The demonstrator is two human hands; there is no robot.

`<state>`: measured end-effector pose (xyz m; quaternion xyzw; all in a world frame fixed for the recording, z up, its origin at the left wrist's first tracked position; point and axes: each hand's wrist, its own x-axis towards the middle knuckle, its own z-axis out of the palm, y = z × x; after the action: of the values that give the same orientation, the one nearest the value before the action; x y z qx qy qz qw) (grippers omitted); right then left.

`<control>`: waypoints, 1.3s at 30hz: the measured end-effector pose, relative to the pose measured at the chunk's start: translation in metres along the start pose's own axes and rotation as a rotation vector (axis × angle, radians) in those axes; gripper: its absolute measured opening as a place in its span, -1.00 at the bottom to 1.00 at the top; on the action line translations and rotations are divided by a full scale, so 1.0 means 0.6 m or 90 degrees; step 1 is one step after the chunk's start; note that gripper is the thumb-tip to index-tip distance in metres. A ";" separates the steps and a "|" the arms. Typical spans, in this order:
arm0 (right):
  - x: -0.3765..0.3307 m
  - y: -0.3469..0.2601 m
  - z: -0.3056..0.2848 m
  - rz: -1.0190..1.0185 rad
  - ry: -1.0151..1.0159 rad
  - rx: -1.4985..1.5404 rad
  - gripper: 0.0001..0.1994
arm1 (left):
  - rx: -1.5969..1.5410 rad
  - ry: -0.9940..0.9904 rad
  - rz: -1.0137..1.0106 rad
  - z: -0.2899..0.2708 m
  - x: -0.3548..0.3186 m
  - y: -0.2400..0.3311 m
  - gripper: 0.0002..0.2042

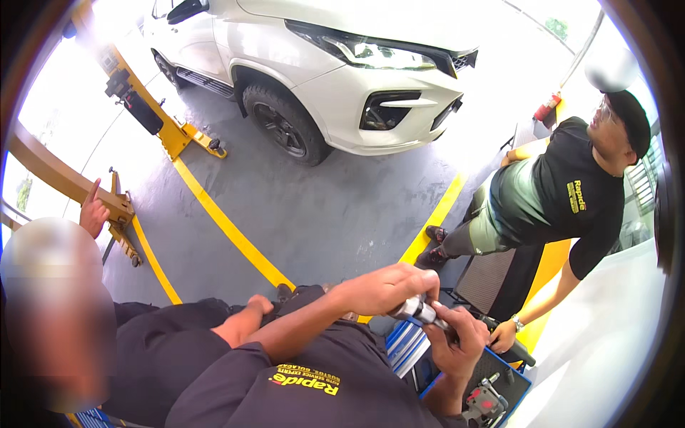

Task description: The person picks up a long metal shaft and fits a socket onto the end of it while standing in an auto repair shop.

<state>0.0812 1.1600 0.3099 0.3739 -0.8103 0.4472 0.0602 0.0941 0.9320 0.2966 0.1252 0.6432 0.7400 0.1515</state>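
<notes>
In front of my chest, my left hand point(389, 291) is closed round one end of a silver cylindrical metal tool point(426, 312). My right hand point(462, 341) grips the darker, narrower end of the same tool. The fingers cover much of it, so its exact kind does not show. Below and beside my right hand is a blue-edged tray point(524, 396) with a grey metal device bearing a red spot point(486, 401). Blue and silver drawer fronts point(408, 346) show under my hands.
A co-worker at right point(564, 192) rests a hand by the tray; another at left point(160, 357) raises a pointing finger. Ahead stands a white car point(342, 100) beside a yellow lift post point(135, 93). Yellow lines point(228, 228) mark the grey floor point(342, 207). A red fire extinguisher point(547, 107) stands far right.
</notes>
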 end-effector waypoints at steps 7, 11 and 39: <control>0.047 -0.042 -0.004 0.118 -0.062 -0.075 -0.69 | -0.015 -0.108 0.063 -0.042 0.044 -0.038 -0.44; 0.053 -0.056 0.031 0.023 0.019 -0.218 -0.57 | 0.016 -0.176 -0.005 -0.084 0.053 -0.030 -0.42; 0.107 0.030 0.124 0.229 0.352 0.022 -0.71 | 0.209 -0.136 0.044 -0.224 0.111 -0.051 -0.62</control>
<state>0.0412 1.0735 0.2812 0.0901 -0.8087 0.5490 0.1913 -0.0164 0.8386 0.2470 0.2478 0.7311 0.6123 0.1707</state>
